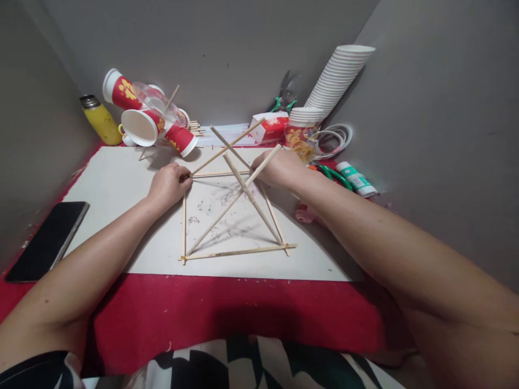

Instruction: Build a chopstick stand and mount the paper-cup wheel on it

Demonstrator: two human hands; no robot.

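A frame of thin wooden sticks [239,252] rests on the white board [150,259], its base a square tied at the near corners with small yellowish bands. From the corners, slanted sticks rise and cross in two pairs, one pair near me and one farther back. My left hand [169,183] pinches the frame's far left corner with closed fingertips. At the far right corner, my right hand [279,168] is closed around the stick joint, its fingers partly hidden behind the sticks and the hand itself.
Paper cups joined with sticks [140,127] and a yellow bottle [101,121] stand back left. A phone [48,240] lies left. Back right are stacked white cups [336,78], rubber bands [302,145], green-handled pliers [284,102], a coiled cable [343,138] and a green-white tube [357,179].
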